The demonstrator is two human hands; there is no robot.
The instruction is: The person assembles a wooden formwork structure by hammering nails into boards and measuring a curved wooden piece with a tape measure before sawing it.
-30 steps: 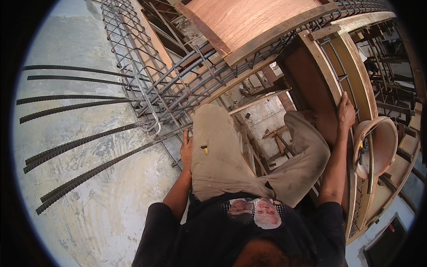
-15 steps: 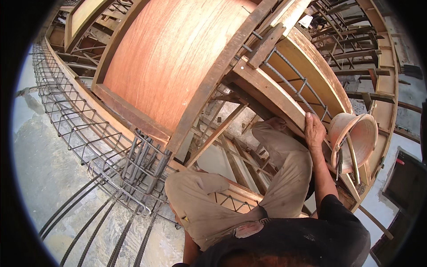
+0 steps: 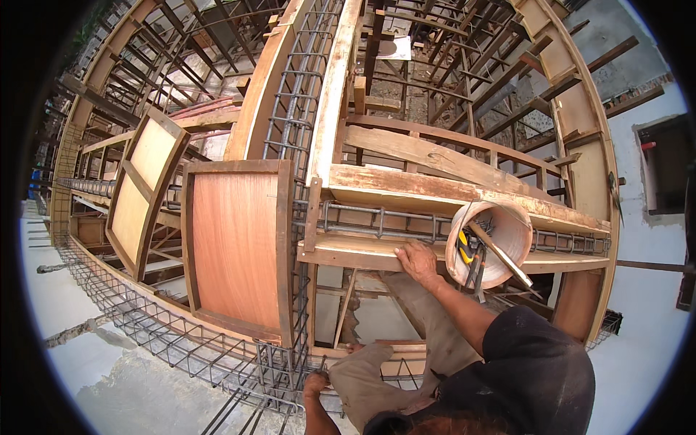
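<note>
My right hand (image 3: pixel 419 262) grips the long wooden formwork board (image 3: pixel 355 250) in front of me, its fingers laid over the top edge. Just right of it, a clay-smeared bucket (image 3: pixel 518 239) sits tilted on the formwork. Inside the bucket are pliers with yellow-and-black handles (image 3: pixel 464 246) and a wooden-handled tool (image 3: pixel 500 254). Low on the left, my left hand (image 3: pixel 316 383) is closed beside the bundle of upright rebar (image 3: pixel 272 362); what its fingers hold is hidden. A framed plywood panel (image 3: pixel 235 246) stands to the left of the board.
A rebar cage (image 3: pixel 384 221) runs inside the formwork trough; another cage (image 3: pixel 145 312) curves along the left edge. Below my legs gaps open between timbers. A second framed panel (image 3: pixel 145 192) leans farther left. Wooden props (image 3: pixel 471 109) fill the area beyond.
My view has swung and drawn back, so the panel, board and bucket appear smaller and shifted. My left hand, mostly hidden before, now shows by the rebar. My right hand stays on the board.
</note>
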